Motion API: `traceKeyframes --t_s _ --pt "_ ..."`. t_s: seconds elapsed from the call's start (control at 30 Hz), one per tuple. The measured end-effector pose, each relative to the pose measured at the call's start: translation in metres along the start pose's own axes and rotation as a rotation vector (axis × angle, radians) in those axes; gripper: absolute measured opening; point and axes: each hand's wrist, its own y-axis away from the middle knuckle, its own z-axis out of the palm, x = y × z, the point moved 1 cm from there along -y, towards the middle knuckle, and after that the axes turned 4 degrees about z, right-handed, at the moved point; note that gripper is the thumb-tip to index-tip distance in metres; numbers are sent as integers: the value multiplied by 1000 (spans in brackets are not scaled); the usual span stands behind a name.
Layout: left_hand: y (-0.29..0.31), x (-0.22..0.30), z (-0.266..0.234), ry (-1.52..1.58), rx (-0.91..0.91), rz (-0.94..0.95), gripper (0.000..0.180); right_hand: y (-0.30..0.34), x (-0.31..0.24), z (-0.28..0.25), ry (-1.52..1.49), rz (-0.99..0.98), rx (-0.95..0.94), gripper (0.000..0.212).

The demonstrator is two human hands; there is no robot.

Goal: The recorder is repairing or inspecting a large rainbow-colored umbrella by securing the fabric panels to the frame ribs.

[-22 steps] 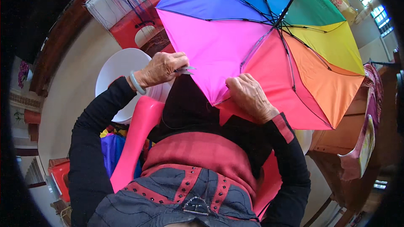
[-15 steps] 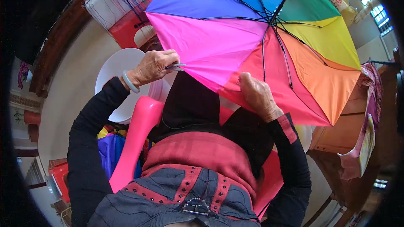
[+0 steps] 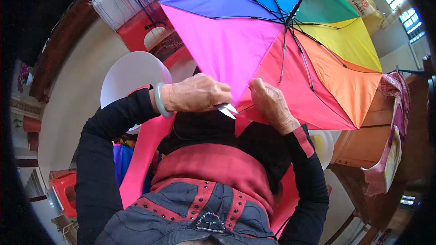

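A rainbow umbrella (image 3: 222,41) lies spread out in front of me, its inside and thin black ribs facing me. My left hand (image 3: 200,93) is closed around small snips (image 3: 227,110), whose pale blades point at the canopy corner between the pink and red panels. The fingers hide the rest of the tool. Close beside it, my right hand (image 3: 272,104) is closed in a pinch on the red panel's edge by that corner. Whether it also holds something small, I cannot tell. The black shaft (image 3: 302,2) rises toward the top right.
A white round tub (image 3: 131,75) stands left of my knees, beside the pink chair arm (image 3: 147,154). Folded colourful cloth (image 3: 121,159) lies below it. Threads hang over a white box (image 3: 127,0) on a red stool (image 3: 143,29). Wooden furniture (image 3: 363,147) stands at right.
My left hand has moved right with the snips, from the pink panel's left edge to the corner beside my right hand. The umbrella has shifted slightly left and up.
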Motion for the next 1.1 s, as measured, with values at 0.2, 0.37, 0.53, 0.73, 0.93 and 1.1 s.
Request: traceKeyframes --t_s 0.2,0.37,0.53,0.73,0.93,1.1 --pt "-7 -49 21 163 -283 -11 17 17 53 -100 345 449 272 6" --pt "-77 -97 41 275 -426 -400 33 84 101 -167 866 605 305 5" --pt "-131 -85 74 -60 40 -562 49 96 111 -168 1061 742 387 6" --pt "-154 -65 96 -7 150 -580 48 108 125 -173 1105 742 428 5" --pt "-156 -75 112 -117 104 -623 40 122 130 -169 946 865 433 7" --pt "-141 -89 125 -247 274 -683 32 117 118 -156 788 1169 208 13"
